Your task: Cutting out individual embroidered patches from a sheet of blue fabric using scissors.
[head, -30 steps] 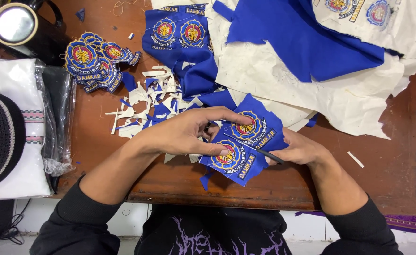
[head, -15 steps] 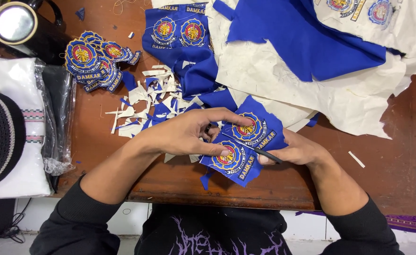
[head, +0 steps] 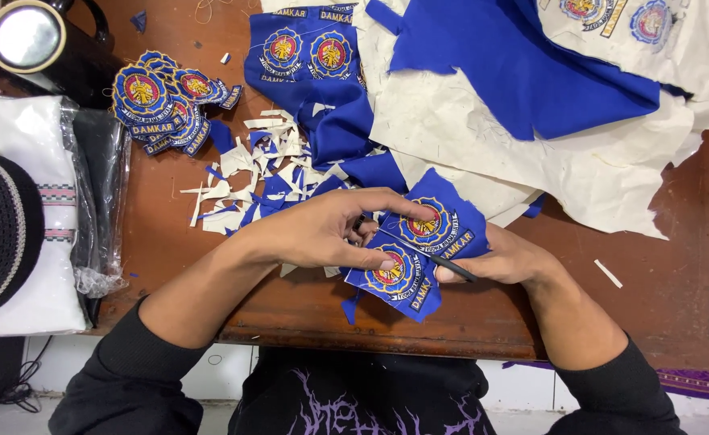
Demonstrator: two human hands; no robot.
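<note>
My left hand (head: 322, 229) grips a piece of blue cloth (head: 423, 246) that bears two round embroidered badges, fingers curled over its left edge. My right hand (head: 503, 259) is closed on a thin dark tool (head: 451, 266), whose tip lies between the two badges. Both hands rest near the front edge of the brown wooden table (head: 660, 298). The tool's far end is hidden under the cloth and my left fingers, so I cannot tell its kind.
A stack of cut-out badges (head: 161, 101) lies at the far left. Blue and white scraps (head: 250, 173) litter the middle. Large blue cloth (head: 515, 64) and cream backing (head: 483, 137) cover the far right. A lamp (head: 26, 36) and bagged white fabric (head: 24, 242) stand left.
The badge cloth has turned slightly between my hands and my left fingers have shifted along its edge. The rest of the table looks the same.
</note>
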